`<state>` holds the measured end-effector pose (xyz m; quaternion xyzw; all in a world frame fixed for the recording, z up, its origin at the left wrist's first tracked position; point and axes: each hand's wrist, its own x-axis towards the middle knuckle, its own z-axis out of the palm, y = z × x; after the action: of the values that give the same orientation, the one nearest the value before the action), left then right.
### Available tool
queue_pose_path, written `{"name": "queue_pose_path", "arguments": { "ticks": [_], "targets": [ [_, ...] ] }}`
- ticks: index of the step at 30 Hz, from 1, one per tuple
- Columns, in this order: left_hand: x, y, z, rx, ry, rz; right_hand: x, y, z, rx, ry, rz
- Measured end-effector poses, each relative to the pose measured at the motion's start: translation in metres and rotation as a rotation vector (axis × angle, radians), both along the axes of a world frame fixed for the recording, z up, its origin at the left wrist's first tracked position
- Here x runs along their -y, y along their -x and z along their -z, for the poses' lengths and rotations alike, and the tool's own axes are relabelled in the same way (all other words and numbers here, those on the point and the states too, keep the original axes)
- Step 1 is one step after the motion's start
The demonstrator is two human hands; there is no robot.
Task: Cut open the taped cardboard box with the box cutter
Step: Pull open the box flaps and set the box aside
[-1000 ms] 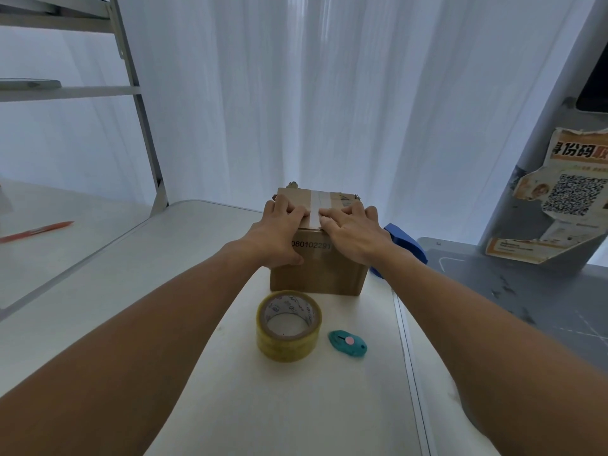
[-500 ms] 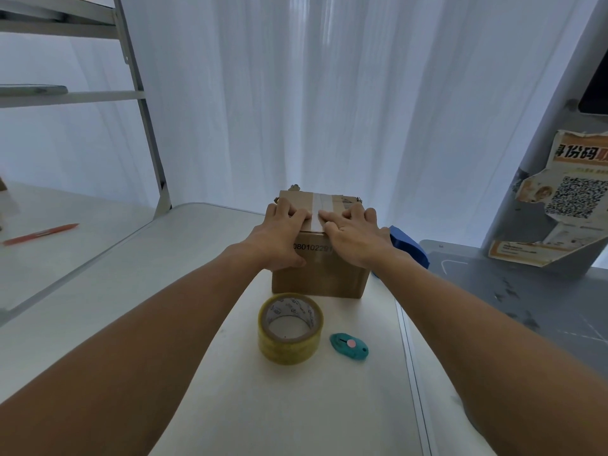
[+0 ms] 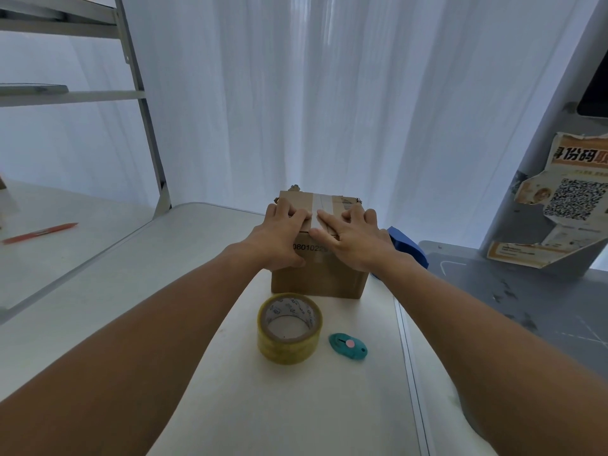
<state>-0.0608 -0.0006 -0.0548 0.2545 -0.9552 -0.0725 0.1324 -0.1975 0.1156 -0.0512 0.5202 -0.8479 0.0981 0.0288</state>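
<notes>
A small brown cardboard box (image 3: pixel 319 278) stands on the white table (image 3: pixel 296 406), with a strip of clear tape (image 3: pixel 319 205) running along its top seam. My left hand (image 3: pixel 279 238) clasps the box's front top edge, fingers curled on the lid and thumb down the front face. My right hand (image 3: pixel 353 238) lies flat on the lid with fingers spread, its index finger and thumb against the tape. The teal box cutter (image 3: pixel 348 345) lies on the table in front of the box, to the right of a tape roll, untouched.
A yellowish roll of packing tape (image 3: pixel 289 327) stands just in front of the box. A blue object (image 3: pixel 408 246) sits behind my right wrist. A grey mat (image 3: pixel 526 307) lies to the right, a red pen (image 3: pixel 39 232) far left, a metal shelf frame (image 3: pixel 144 110) at back left.
Both hands have stayed on top of the box; only the view has shifted slightly. The cutter and tape roll have not moved.
</notes>
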Motion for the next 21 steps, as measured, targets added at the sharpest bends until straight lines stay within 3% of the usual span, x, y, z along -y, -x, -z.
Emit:
{"name": "queue_pose_path", "arguments": {
  "ticks": [10,13,17,21],
  "targets": [
    [0.001,-0.005,-0.002,0.024,-0.01,0.039,-0.009,0.01,0.008,-0.16,0.009,-0.114],
    [0.002,-0.008,-0.004,0.014,-0.031,0.075,-0.018,0.018,0.005,-0.089,-0.008,-0.145],
    [0.004,-0.015,-0.008,-0.044,-0.181,0.12,-0.026,0.019,0.001,0.151,0.098,-0.179],
    [-0.001,-0.022,-0.011,-0.1,-0.254,0.122,-0.038,0.027,0.01,0.282,0.201,-0.017]
  ]
}}
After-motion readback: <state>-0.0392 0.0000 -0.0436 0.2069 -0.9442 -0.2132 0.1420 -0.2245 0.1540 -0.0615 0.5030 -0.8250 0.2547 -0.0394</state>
